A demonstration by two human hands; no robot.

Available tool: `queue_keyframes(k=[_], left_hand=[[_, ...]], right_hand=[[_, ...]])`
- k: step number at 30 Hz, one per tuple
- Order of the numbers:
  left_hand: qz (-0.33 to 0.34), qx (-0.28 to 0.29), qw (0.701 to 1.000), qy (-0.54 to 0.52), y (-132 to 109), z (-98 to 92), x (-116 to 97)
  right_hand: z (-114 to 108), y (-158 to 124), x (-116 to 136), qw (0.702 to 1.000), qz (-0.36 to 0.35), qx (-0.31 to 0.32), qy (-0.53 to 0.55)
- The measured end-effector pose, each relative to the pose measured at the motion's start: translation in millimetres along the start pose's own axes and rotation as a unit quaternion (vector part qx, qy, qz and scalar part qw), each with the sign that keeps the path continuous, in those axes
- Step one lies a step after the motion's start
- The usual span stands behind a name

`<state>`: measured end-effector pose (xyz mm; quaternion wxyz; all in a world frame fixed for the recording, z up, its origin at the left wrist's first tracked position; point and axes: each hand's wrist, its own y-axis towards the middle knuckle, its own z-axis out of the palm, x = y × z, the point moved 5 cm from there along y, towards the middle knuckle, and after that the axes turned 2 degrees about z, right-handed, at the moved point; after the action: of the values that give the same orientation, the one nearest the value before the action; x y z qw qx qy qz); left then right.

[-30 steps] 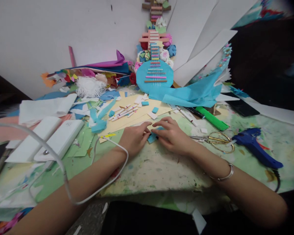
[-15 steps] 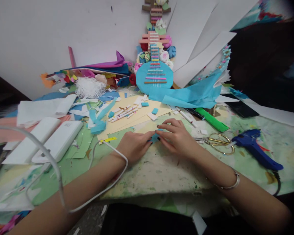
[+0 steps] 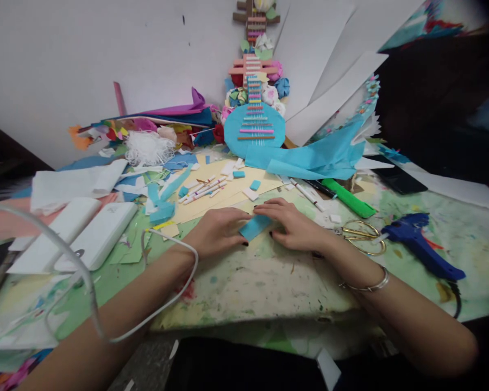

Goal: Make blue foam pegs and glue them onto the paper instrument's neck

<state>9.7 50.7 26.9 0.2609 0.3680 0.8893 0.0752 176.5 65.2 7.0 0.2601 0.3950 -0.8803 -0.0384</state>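
Note:
A small light-blue paper strip (image 3: 255,226) lies on the paint-stained table (image 3: 261,282) between my two hands. My left hand (image 3: 215,233) grips its left end, fingers curled, thumb under the strip. My right hand (image 3: 291,224) holds the right end, fingers over the top edge and thumb below. A silver bangle (image 3: 367,284) sits on my right wrist. A white cable (image 3: 163,304) loops over my left forearm.
Gold-handled scissors (image 3: 361,234), a blue glue gun (image 3: 419,241) and a green marker (image 3: 348,197) lie to the right. Cream sheets with pens (image 3: 204,190) and blue scraps lie behind. A blue paper guitar (image 3: 255,124) leans on the wall. White boxes (image 3: 93,231) sit left.
The blue strip, earlier mostly covered by my fingers, now shows as a longer flat piece between the hands. Both hands shifted slightly toward me and left.

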Motion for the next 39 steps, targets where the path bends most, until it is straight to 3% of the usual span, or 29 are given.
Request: queue_keyframes(k=[4,11,19,22,26,30,39], left_hand=[[0.012,0.063,0.998,0.013,4.3,7.9,4.7],[0.0,0.033,0.999,-0.011,4.0,9.3,9.2],[-0.082,-0.026,0.992,-0.098,3.8,6.6,11.9],[-0.137,-0.038,0.97,-0.198,2.2,11.7,16.0],[-0.192,-0.036,0.919,-0.344,0.7,18.6,15.6],[-0.224,-0.058,0.901,-0.367,0.0,15.3,13.5],[-0.24,-0.086,0.898,-0.359,-1.1,9.4,13.3]], right_hand=[[3.6,4.2,-4.3,1.0,-0.001,0.007,0.021],[2.0,7.4,-1.6,0.997,-0.039,-0.027,0.058],[-2.0,7.8,-15.0,0.978,0.088,-0.11,0.156],[-1.2,8.4,-13.7,0.964,0.1,-0.11,0.219],[1.9,9.1,-5.5,0.945,0.105,-0.088,0.298],[0.8,9.0,1.6,0.939,0.105,-0.092,0.314],[-4.7,6.5,3.3,0.946,0.095,-0.11,0.288]])
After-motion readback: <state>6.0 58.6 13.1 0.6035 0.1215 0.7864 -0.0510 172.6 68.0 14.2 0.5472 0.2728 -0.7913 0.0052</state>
